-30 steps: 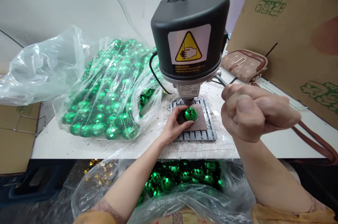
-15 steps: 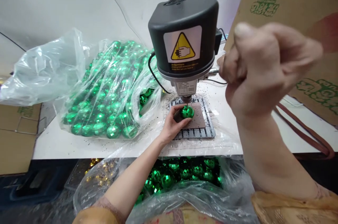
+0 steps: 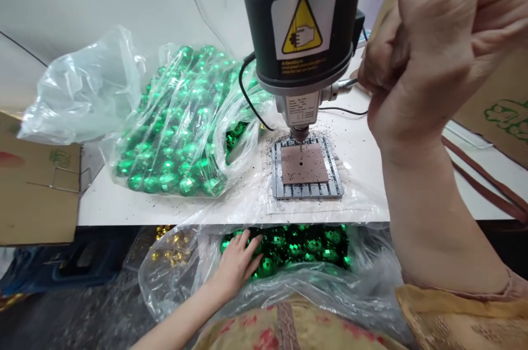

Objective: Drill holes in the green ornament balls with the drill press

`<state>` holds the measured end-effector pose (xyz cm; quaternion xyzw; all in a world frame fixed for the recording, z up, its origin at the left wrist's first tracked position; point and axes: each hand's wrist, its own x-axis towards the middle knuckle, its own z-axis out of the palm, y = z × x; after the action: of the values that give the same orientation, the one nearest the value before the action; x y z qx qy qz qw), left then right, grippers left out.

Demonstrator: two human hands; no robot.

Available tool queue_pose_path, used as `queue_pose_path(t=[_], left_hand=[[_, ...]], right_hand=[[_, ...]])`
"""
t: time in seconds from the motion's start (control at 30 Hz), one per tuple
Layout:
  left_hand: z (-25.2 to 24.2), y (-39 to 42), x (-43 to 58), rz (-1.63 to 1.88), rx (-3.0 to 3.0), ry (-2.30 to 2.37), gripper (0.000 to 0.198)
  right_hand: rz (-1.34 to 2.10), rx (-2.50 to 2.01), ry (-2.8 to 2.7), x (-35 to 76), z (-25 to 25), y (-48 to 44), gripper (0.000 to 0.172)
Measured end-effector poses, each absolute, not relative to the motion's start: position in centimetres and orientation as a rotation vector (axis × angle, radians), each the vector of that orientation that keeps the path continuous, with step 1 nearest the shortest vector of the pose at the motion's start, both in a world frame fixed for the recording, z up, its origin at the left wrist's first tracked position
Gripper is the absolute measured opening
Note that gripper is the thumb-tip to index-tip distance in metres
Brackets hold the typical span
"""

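My left hand (image 3: pixel 237 262) is down in the opened plastic bag on my lap, fingers spread over the shiny green faceted balls (image 3: pixel 303 251). Whether a fingertip grips one of them is hard to see. My right hand (image 3: pixel 433 47) is raised and closed around the feed lever (image 3: pixel 344 85) of a black bench drill press (image 3: pixel 305 25); its fist hides the lever's end. Below the chuck, the thin drill bit (image 3: pixel 301 147) hangs over a brown square board (image 3: pixel 311 171) with a small hole. That board lies on the slotted metal base (image 3: pixel 305 191), with no ball on it.
Left of the drill, a large clear bag (image 3: pixel 173 130) of green balls lies on the white table (image 3: pixel 124 209). Dark shavings surround the base. Cardboard boxes (image 3: pixel 45 196) flank both sides, and a brown strap (image 3: pixel 487 179) lies at right. Gold pieces (image 3: pixel 173 245) show below the table edge.
My left hand has moved from the green ball under the bit down to the lap bag. That ball is gone from the board. My right hand stays on the lever, higher in view.
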<state>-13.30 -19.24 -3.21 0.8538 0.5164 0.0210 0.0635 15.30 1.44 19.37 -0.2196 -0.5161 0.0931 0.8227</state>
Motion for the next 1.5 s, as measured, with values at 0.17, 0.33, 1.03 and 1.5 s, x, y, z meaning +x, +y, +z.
queue_pose_path(t=[0.17, 0.33, 1.03, 1.5], left_hand=[[-2.3, -19.6, -13.0, 0.081, 2.654, 1.706, 0.037], [3.6, -11.5, -10.5, 0.680, 2.769, 1.492, 0.026], [8.5, 3.2, -9.0, 0.960, 1.538, 1.203, 0.037], [5.3, 0.3, -4.8, 0.993, 0.834, 0.867, 0.046]], right_hand=[[0.170, -0.322, -1.034, 15.4, 19.0, 2.0, 0.041], [0.212, -0.353, -1.003, 15.5, 18.9, 1.9, 0.041], [0.265, -0.325, -1.046, 15.3, 18.6, 1.1, 0.044], [0.282, -0.376, -1.099, 15.5, 18.5, 0.8, 0.045]])
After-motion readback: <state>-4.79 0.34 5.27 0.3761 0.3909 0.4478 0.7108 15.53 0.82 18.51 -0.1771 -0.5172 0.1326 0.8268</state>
